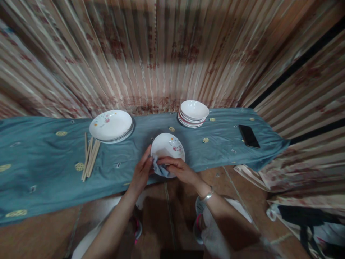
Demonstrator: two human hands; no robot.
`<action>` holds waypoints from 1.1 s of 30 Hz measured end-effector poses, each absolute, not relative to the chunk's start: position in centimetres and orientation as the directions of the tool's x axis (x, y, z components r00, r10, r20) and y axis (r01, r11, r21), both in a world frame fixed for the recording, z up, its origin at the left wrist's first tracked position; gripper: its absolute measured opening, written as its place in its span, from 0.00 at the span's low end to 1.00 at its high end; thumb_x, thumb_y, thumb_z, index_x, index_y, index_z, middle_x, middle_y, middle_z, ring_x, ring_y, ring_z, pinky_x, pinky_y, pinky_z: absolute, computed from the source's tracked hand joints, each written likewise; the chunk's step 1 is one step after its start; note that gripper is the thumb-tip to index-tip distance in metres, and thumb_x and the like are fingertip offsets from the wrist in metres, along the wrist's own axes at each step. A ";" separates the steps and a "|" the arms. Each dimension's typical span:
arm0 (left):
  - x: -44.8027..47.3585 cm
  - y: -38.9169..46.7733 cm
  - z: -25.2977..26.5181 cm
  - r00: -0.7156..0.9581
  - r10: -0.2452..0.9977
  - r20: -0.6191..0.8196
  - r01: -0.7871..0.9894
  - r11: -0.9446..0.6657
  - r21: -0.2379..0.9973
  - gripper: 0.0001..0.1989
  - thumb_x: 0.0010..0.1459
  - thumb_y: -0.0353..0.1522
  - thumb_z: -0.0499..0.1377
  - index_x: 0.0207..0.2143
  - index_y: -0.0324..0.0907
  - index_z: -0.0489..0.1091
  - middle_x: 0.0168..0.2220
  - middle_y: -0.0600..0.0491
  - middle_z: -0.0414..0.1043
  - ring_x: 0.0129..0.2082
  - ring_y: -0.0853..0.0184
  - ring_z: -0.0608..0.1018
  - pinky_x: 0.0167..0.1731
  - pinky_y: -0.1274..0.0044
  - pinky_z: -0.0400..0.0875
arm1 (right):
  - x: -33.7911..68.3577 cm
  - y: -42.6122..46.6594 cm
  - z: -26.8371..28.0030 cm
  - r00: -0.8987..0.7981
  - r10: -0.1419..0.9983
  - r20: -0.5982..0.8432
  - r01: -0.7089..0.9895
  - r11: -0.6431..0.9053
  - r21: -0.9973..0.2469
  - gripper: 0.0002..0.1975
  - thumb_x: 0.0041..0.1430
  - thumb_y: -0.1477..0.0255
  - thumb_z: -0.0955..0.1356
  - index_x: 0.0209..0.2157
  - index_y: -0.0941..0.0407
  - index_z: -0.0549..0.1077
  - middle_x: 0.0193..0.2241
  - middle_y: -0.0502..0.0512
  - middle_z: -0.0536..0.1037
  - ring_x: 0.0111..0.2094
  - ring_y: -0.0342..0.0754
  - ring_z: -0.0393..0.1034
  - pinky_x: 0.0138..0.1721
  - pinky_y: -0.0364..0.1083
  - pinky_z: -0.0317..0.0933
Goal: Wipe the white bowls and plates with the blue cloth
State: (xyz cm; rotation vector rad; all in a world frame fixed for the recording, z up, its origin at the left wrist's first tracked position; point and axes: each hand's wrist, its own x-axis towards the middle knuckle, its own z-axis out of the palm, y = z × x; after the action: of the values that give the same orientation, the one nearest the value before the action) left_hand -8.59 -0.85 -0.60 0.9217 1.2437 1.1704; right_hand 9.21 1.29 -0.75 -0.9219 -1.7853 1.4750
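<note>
A small white plate with a floral print is tilted up near the front edge of the cloth-covered table. My left hand grips its left rim, thumb on the near side of the face. In my right hand is a crumpled grey-blue cloth, pressed against the lower part of the plate. The fingers of my right hand are closed over the cloth, and part of the plate's lower rim is hidden behind cloth and hand.
Larger floral plates are stacked at back left, beside several wooden chopsticks. A stack of white bowls stands behind and right of the small plate. A black phone lies farther right on the blue tablecloth. Pleated curtains hang behind.
</note>
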 end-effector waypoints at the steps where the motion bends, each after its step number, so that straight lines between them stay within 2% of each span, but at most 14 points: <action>1: -8.6 -0.9 -0.6 -0.048 0.975 -0.219 -0.148 0.210 0.967 0.36 0.56 0.46 0.61 0.65 0.46 0.60 0.65 0.45 0.62 0.55 0.53 0.75 0.37 0.73 0.79 | 9.1 1.3 -0.7 -0.552 0.832 0.053 0.128 0.147 -0.981 0.21 0.57 0.81 0.61 0.49 0.54 0.77 0.57 0.53 0.74 0.58 0.47 0.68 0.60 0.48 0.58; 7: -8.4 -0.9 -0.6 -0.011 0.974 -0.227 -0.163 0.222 0.961 0.38 0.56 0.47 0.60 0.67 0.47 0.57 0.69 0.47 0.55 0.61 0.51 0.69 0.42 0.69 0.79 | 8.4 1.3 -1.1 -0.546 0.826 0.142 0.267 0.332 -0.905 0.29 0.57 0.82 0.60 0.59 0.53 0.70 0.65 0.54 0.64 0.66 0.49 0.57 0.67 0.52 0.49; 11: -8.4 -0.9 -0.6 -0.005 0.977 -0.214 -0.147 0.211 0.966 0.37 0.56 0.48 0.61 0.66 0.49 0.58 0.70 0.50 0.52 0.65 0.50 0.64 0.44 0.69 0.79 | 8.1 1.4 -1.4 -0.533 0.822 0.203 0.409 0.460 -0.788 0.30 0.57 0.82 0.60 0.61 0.53 0.66 0.67 0.56 0.60 0.67 0.50 0.54 0.68 0.55 0.48; 14: -8.3 -0.9 -0.4 0.005 0.976 -0.218 -0.153 0.216 0.964 0.39 0.55 0.48 0.62 0.66 0.49 0.58 0.70 0.49 0.53 0.64 0.49 0.64 0.44 0.68 0.79 | 8.0 1.7 -1.5 -0.532 0.813 0.237 0.476 0.519 -0.710 0.32 0.57 0.81 0.60 0.63 0.54 0.64 0.67 0.58 0.58 0.68 0.51 0.52 0.68 0.58 0.48; 21: -8.2 -1.0 -0.1 0.012 0.974 -0.228 -0.162 0.227 0.960 0.42 0.53 0.49 0.63 0.67 0.46 0.57 0.60 0.45 0.69 0.54 0.51 0.75 0.42 0.66 0.79 | 8.4 2.9 -2.0 -0.485 0.853 0.194 0.582 0.480 -0.656 0.32 0.58 0.79 0.59 0.65 0.60 0.61 0.69 0.63 0.53 0.70 0.54 0.46 0.69 0.59 0.44; 27: -8.3 -1.0 -0.3 0.016 0.974 -0.224 -0.157 0.224 0.962 0.43 0.53 0.49 0.63 0.68 0.45 0.55 0.57 0.45 0.72 0.49 0.53 0.78 0.39 0.68 0.79 | 9.2 4.0 -3.1 -0.407 0.897 0.174 0.653 0.419 -0.630 0.32 0.58 0.79 0.60 0.65 0.58 0.60 0.69 0.62 0.54 0.69 0.55 0.48 0.68 0.61 0.46; 33: -8.3 -1.0 -0.2 0.010 0.973 -0.232 -0.151 0.231 0.961 0.44 0.52 0.50 0.63 0.67 0.45 0.56 0.56 0.45 0.73 0.48 0.54 0.77 0.37 0.69 0.79 | 10.1 4.0 -3.8 -0.387 0.907 0.167 0.696 0.405 -0.593 0.32 0.57 0.79 0.61 0.65 0.63 0.60 0.67 0.67 0.57 0.68 0.56 0.50 0.68 0.60 0.47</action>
State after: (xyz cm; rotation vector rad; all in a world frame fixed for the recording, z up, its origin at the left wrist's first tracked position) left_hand -8.28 -1.01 -0.17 0.9240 1.2049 1.1094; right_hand 10.10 3.95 -3.83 -1.3651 -2.1974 0.6017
